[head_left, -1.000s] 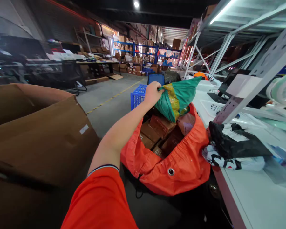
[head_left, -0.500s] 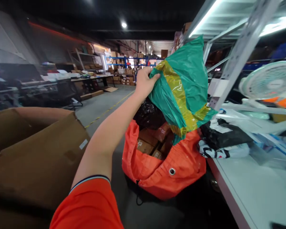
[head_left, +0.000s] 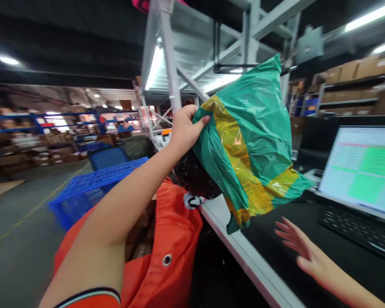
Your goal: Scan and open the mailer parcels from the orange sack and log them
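Left of the keyboard [head_left: 356,227], my left hand [head_left: 186,129] pinches the green parcel [head_left: 259,124] by one edge, so it could slip; my right hand [head_left: 303,252] spreads, empty.

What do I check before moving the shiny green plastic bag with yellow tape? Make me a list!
1. Left grip on the shiny green plastic bag with yellow tape: ok, thumb and fingers pinch its edge.
2. Right grip free: ok, open and holding nothing.
3. Both hands on the bag: not ok, only the left.
4. Bag outside the big orange fabric sack: ok, held up in the air.
5. Bag sealed all round: cannot tell, its far side is hidden.
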Demonstrator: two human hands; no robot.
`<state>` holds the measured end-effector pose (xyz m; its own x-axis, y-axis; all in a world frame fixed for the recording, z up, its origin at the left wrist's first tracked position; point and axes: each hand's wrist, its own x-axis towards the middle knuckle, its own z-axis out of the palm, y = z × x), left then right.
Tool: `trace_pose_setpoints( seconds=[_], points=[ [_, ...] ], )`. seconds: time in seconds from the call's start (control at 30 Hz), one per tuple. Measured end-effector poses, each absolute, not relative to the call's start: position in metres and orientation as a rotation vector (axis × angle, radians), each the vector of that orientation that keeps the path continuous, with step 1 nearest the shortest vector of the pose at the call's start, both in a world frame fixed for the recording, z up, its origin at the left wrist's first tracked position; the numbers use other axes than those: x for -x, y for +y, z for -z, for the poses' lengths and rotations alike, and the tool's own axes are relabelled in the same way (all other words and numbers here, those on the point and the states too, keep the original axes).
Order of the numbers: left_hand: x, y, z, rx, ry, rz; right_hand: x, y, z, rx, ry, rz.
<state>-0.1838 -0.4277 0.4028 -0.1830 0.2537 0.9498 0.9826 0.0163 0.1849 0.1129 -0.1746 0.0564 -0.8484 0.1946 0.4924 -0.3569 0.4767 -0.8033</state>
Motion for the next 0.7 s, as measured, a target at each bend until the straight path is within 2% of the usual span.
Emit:
trace_pose_setpoints(
  seconds=[0.1, 0.2, 0.27, 0.47, 0.6, 0.7],
  points=[
    [0.175, -0.348, -0.377, 1.377, -1.55, 1.365, -0.096, -0.181, -0.119, -0.153, -1.808, -1.823],
    [0.171, -0.29, -0.337, 1.397, -1.716, 1.422, -0.095, -0.169, -0.159, -0.01, -1.485, -2.026],
    [0.172, -0.269, -0.311, 1.4, -1.831, 1.441, -0.1, -0.156, -0.161, 0.144, -1.356, -2.065],
    [0.176, -0.267, -0.262, 1.486, -1.954, 1.529, -0.105, -0.127, -0.134, 0.363, -1.265, -1.954],
    [0.17, -0.278, -0.254, 1.583, -1.973, 1.578, -0.13, -0.104, -0.153, 0.363, -1.229, -1.857],
    [0.158, -0.272, -0.242, 1.734, -1.998, 1.533, -0.182, -0.076, -0.17, 0.476, -1.258, -1.545]
  ],
)
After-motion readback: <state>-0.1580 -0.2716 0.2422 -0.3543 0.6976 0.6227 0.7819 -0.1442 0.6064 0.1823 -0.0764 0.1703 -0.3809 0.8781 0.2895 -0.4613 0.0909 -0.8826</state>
